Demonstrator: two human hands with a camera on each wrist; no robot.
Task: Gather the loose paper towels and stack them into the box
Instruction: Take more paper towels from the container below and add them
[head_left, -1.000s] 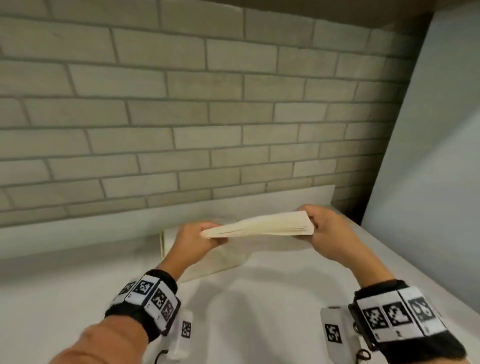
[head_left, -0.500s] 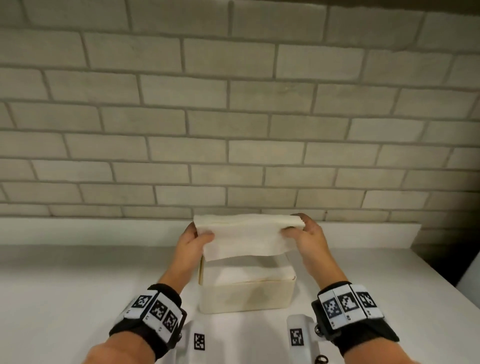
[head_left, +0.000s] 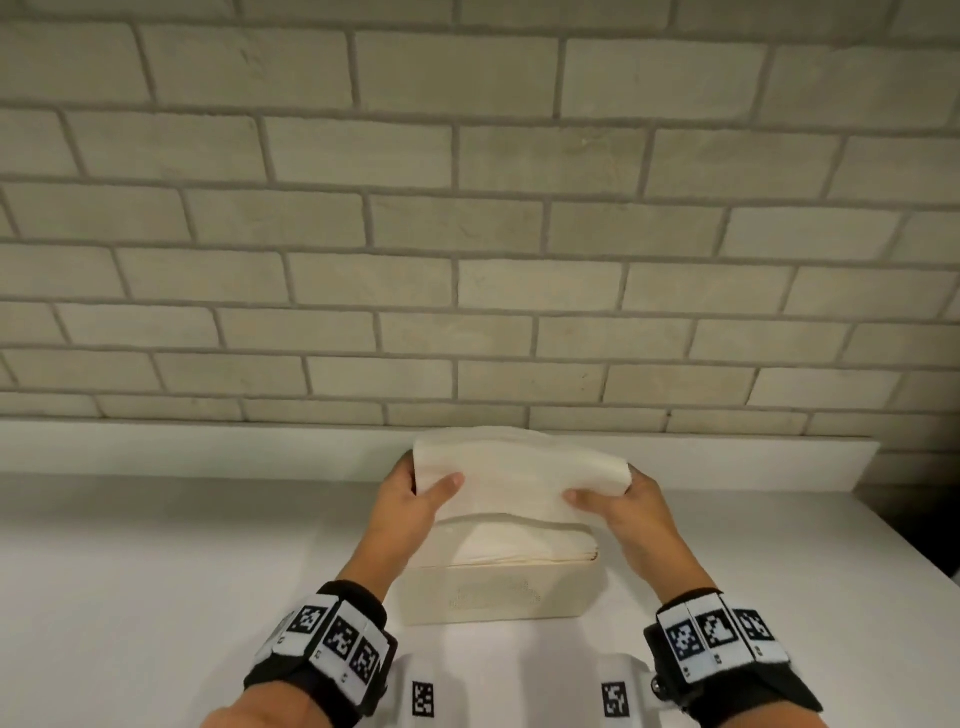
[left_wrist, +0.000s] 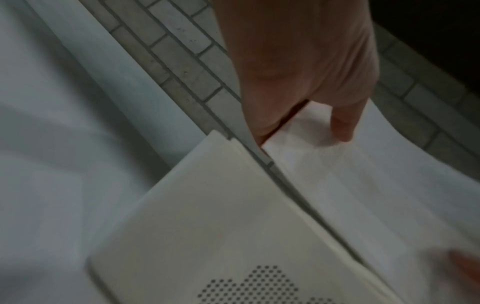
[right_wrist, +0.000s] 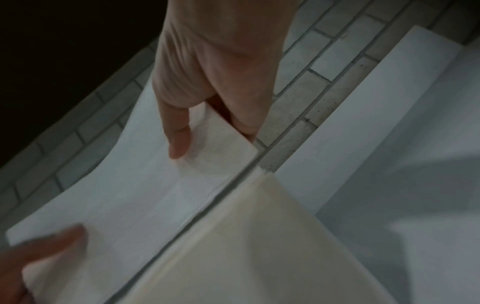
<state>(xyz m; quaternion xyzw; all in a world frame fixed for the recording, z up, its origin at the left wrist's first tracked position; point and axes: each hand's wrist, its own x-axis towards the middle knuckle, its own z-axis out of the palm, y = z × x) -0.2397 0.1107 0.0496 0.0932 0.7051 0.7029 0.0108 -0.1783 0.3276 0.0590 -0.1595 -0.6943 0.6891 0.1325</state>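
Observation:
A cream stack of paper towels (head_left: 519, 470) hangs just above an open cream box (head_left: 498, 595) on the white counter. My left hand (head_left: 415, 493) grips the stack's left end, thumb on top and fingers underneath. My right hand (head_left: 618, 499) grips its right end the same way. More towels (head_left: 524, 543) lie inside the box below. The left wrist view shows the stack (left_wrist: 350, 174) over the box's side wall (left_wrist: 207, 205), which carries a dotted pattern. In the right wrist view my thumb presses on the stack (right_wrist: 145, 185) above the box wall (right_wrist: 259, 246).
A grey brick wall (head_left: 467, 234) rises right behind the box, with a white ledge (head_left: 208, 447) along its foot. The white counter (head_left: 156, 597) spreads to both sides. A dark gap (head_left: 904, 499) sits at the counter's far right corner.
Both hands carried the towel stack from the right corner to above the box and lowered it toward the opening. My view turned to face the brick wall squarely.

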